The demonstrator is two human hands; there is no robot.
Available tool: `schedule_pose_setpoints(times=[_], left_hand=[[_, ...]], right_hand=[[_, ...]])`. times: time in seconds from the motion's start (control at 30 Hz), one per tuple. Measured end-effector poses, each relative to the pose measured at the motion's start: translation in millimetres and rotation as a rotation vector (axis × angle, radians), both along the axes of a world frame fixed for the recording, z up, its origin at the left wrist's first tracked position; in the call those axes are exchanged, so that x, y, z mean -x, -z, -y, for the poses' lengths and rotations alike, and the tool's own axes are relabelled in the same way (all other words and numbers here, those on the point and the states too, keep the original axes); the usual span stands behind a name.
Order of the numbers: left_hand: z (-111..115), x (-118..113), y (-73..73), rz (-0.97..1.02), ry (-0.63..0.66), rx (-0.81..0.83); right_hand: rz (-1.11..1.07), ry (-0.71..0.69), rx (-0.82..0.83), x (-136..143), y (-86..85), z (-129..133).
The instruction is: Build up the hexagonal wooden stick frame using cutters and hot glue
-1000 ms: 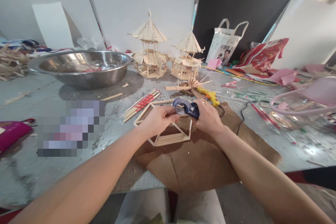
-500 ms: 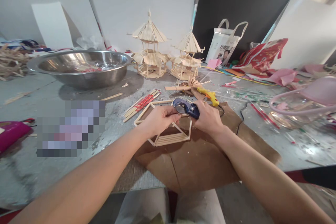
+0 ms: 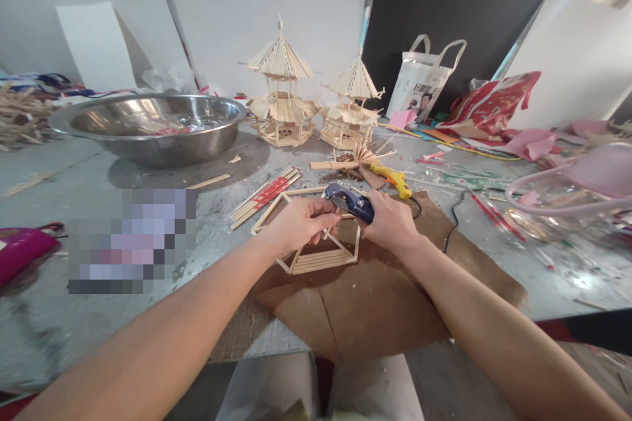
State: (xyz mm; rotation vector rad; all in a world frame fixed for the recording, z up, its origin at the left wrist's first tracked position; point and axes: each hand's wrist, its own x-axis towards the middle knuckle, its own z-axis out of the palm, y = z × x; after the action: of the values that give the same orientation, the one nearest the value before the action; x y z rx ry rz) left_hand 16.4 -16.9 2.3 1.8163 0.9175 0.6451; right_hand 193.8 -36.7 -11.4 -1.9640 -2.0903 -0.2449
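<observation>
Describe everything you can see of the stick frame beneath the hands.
The stick frame is a roughly six-sided outline of pale, wooden-looking sticks, mostly open inside, with inner struts and several parallel sticks forming a band along its near side. It lies roughly flat, at least partly over the brown sheet. The left hand hides part of it; whether they touch is unclear.

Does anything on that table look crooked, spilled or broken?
The brown sheet lies askew under the stick frame, its near corner seeming to overhang the table; plastic wrappers are strewn at the right. I see no clear spill or breakage, though the left hand hides part of the frame.
</observation>
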Motion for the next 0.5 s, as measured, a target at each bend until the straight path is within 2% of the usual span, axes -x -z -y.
schedule_pose_setpoints(times=[0.33, 0.5], left_hand=[[-1.4, 0.9, 1.1, 0.015, 0.012, 0.048], [-2.7, -0.1, 1.5, 0.012, -0.039, 0.003]], right_hand=[[0.019, 0.031, 0.029, 1.4, -1.7, 0.5], [-0.011, 0.039, -0.016, 0.8, 0.9, -1.5]])
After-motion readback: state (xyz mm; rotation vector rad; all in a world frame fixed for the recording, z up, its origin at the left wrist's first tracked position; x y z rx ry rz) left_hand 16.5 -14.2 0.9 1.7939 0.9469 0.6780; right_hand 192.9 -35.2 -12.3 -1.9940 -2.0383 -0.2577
